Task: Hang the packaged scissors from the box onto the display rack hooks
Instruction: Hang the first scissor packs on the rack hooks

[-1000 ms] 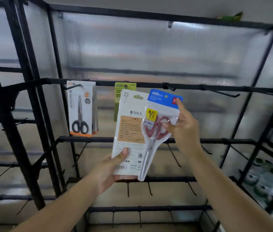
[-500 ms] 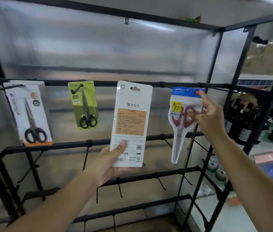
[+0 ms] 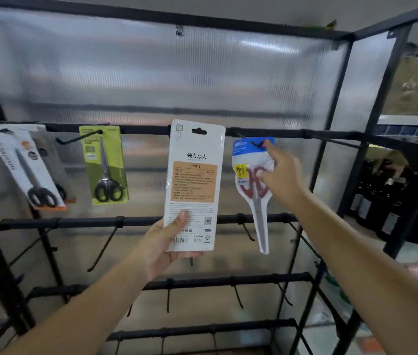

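- Right hand [image 3: 283,176] pinches the blue-topped scissors pack [image 3: 252,172], its hole at a top-rail hook [image 3: 258,144]
- Left hand [image 3: 163,242] grips the white pack [image 3: 194,185] upright, between hooks
- Risk: letting go before the hole seats would drop it

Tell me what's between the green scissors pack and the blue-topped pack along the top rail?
In the head view, the white pack held up by the left hand sits between the green scissors pack and the blue-topped pack, which the right hand holds at its hook.
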A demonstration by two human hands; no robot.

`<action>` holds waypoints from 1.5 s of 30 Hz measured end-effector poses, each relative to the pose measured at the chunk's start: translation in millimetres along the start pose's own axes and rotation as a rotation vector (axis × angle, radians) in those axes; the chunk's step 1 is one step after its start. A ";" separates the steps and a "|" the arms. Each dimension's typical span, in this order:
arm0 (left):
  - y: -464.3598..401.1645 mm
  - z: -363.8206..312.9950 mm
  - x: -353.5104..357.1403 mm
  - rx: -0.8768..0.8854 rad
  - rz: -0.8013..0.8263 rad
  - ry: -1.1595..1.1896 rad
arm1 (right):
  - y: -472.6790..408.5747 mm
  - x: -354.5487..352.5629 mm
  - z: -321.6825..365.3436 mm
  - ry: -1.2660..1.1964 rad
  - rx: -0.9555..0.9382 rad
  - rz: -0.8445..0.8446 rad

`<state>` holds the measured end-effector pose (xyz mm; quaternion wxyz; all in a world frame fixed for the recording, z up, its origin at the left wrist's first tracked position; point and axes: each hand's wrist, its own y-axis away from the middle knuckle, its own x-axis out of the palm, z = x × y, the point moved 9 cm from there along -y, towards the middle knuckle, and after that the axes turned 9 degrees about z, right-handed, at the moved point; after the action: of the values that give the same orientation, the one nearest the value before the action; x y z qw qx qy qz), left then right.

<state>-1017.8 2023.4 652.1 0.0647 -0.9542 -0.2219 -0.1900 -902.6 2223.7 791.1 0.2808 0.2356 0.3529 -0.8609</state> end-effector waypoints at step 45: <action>221.2 -166.8 -99.3 0.355 -0.658 -1.886 | 104.6 258.6 264.1 -0.630 -0.420 0.597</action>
<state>-1056.7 1751.5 757.9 -0.0515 -0.5833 -0.4592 0.6680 -1078.5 1884.2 754.2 0.6506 -0.0076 0.3337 -0.6821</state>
